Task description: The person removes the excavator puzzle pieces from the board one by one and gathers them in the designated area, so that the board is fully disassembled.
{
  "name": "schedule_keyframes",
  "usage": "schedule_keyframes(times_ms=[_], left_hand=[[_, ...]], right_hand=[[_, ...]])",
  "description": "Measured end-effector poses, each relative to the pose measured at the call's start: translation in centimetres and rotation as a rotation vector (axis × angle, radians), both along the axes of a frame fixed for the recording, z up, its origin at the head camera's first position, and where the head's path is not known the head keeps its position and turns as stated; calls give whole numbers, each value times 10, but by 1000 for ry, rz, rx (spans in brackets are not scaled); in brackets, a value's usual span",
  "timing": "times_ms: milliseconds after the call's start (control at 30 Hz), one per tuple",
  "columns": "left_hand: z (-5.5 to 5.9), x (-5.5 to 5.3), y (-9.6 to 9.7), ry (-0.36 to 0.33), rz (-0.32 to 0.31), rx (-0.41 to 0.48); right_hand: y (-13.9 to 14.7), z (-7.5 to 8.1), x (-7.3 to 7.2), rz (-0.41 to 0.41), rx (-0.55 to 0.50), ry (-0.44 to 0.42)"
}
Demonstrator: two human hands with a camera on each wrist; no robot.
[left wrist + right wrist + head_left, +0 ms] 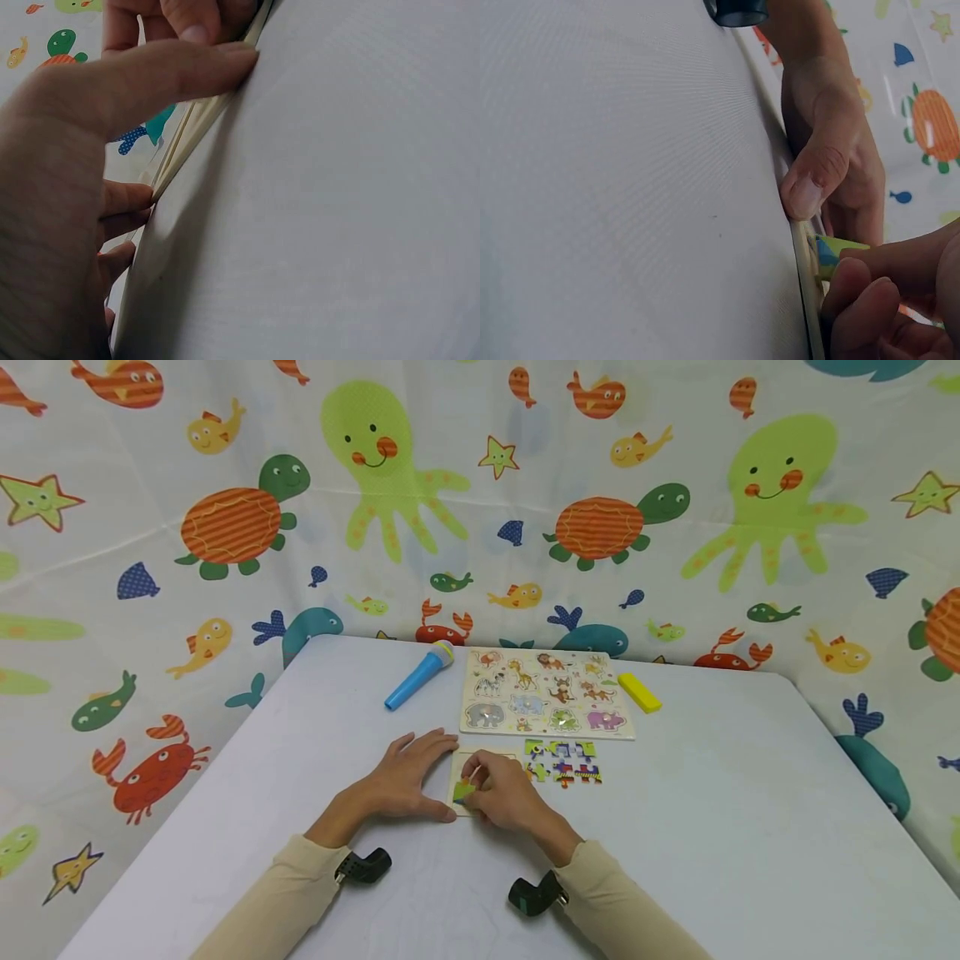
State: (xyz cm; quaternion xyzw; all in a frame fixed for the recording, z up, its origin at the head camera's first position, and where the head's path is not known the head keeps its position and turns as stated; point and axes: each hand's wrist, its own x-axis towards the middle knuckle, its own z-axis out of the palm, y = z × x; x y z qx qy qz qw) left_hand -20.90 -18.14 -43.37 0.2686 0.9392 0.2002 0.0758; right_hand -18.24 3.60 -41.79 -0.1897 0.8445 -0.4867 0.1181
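In the head view a small wooden puzzle tray [460,763] lies flat on the table between my hands. My right hand [508,793] pinches a green and blue jigsaw piece [462,792] over the tray's near left part. The right wrist view shows that piece [828,256] tilted up at the tray's edge, partly hidden by fingers. My left hand [402,781] spreads along the tray's left side, its thumb at the near left corner. Loose jigsaw pieces [562,772] lie in rows just right of the tray.
Behind the tray lies a wooden animal peg puzzle [547,732]. A blue toy microphone [418,677] is to its left and a yellow block [640,692] to its right. A sea-animal print curtain [480,543] hangs behind the white table [720,810].
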Motion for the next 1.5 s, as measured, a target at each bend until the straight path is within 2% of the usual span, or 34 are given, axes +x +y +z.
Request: schedule_keyframes(times_ms=[333, 600, 800, 1167, 1500], left_hand=[[1, 1, -1, -2, -9, 7], [-1, 0, 0, -4, 0, -11], [-1, 0, 0, 2, -6, 4], [-3, -1, -2, 2, -9, -14], [0, 0, -2, 1, -14, 2]], right_hand=[[8, 2, 2, -8, -95, -28], [19, 7, 1, -44, -154, -45], [31, 8, 1, -73, -149, -24], [55, 7, 0, -135, -139, -38], [72, 6, 2, -189, -100, -27]])
